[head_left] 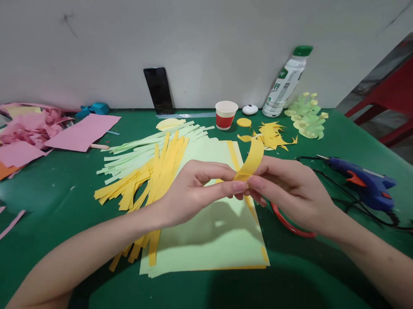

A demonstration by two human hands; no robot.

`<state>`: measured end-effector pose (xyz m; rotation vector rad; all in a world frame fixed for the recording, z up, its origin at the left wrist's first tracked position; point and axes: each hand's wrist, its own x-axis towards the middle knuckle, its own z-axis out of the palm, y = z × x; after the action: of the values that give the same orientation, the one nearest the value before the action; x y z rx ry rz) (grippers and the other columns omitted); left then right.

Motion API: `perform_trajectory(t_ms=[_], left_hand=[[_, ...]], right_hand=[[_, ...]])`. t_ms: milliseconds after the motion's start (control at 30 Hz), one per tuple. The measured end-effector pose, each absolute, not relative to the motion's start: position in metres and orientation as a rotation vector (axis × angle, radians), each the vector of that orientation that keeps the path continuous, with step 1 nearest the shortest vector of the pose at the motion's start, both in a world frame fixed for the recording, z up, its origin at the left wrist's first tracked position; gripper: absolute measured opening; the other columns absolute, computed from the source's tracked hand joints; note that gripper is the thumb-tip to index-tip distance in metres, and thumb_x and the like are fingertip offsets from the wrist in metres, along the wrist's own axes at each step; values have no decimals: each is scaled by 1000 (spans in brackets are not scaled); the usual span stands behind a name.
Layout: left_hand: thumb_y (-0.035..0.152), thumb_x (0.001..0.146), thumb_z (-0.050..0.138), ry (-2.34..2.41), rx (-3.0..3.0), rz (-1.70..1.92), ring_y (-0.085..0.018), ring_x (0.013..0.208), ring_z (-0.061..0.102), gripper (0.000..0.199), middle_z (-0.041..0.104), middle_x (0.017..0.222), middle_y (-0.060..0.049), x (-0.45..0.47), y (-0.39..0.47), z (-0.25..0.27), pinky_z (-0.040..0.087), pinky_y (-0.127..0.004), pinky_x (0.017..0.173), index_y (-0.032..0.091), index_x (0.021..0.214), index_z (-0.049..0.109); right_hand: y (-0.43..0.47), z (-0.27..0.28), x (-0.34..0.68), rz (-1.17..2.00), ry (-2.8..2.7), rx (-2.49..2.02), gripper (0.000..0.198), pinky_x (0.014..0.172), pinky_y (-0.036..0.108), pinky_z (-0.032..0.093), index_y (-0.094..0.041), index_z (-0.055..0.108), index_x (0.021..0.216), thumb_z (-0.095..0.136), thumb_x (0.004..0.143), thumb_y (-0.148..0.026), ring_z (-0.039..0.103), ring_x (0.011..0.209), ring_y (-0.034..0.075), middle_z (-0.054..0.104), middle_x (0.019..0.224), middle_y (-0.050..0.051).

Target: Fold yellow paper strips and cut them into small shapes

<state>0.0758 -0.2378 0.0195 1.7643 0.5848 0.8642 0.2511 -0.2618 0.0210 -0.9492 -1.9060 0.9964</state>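
Note:
Both my hands pinch one yellow paper strip (254, 159) above the light green paper sheets (208, 247). My left hand (198, 186) grips its lower end between thumb and fingers. Close beside it, my right hand (291, 186) has thumb and fingertips closed on the same strip, which curls upward between the hands. Loose yellow paper strips (169, 166) lie to the left, partly under my left forearm. Pale green paper strips (126, 157) fan out behind them. Partly hidden below my right hand are the red handles of what may be scissors (292, 228).
A blue glue gun (360, 181) with its cord lies at right. Along the wall stand a phone (158, 89), a red-and-white paper cup (225, 115) and a leaning bottle (286, 85). Spiky yellow paper pieces (273, 135) lie behind my hands; pink paper (83, 132) is at left.

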Motion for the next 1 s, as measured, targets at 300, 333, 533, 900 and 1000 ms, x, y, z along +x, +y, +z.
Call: perform_trajectory(t_ms=[300, 333, 533, 900, 1000], left_hand=[[19, 86, 46, 528, 1995, 865, -11, 64, 56, 25, 61, 67, -2, 73, -237, 22, 46, -23, 62, 15, 65, 58], [18, 85, 48, 565, 2019, 920, -11, 63, 55, 22, 60, 66, -2, 73, -238, 22, 45, -23, 61, 15, 65, 58], [17, 78, 60, 663, 1849, 1083, -10, 66, 57, 8, 63, 70, -1, 76, -239, 21, 48, -22, 63, 15, 71, 61], [8, 75, 61, 486, 1817, 1240, -11, 74, 64, 16, 69, 76, -1, 75, -230, 14, 52, -22, 68, 20, 75, 71], [1, 74, 58, 414, 1928, 1283, -12, 76, 63, 23, 69, 80, -3, 74, -228, 12, 53, -24, 70, 19, 81, 71]], right_hand=[[-265, 24, 251, 938, -1940, -954, 19, 49, 24, 37, -21, 55, 62, 57, 81, -26, 49, 53, 11, 55, 57, -2], [-265, 24, 250, 904, -1946, -972, 21, 47, 23, 34, -21, 53, 60, 58, 80, -26, 44, 50, 10, 51, 54, -3], [-263, 25, 251, 1002, -1853, -976, 23, 44, 22, 26, -19, 50, 60, 56, 81, -21, 36, 48, 7, 43, 53, -4], [-257, 19, 251, 1654, -1419, -859, 26, 43, 21, 25, -17, 50, 65, 54, 85, -33, 36, 48, 4, 40, 58, -4], [-257, 21, 250, 1790, -1299, -821, 27, 41, 20, 22, -16, 49, 63, 57, 82, -35, 34, 44, 3, 37, 57, -5]])
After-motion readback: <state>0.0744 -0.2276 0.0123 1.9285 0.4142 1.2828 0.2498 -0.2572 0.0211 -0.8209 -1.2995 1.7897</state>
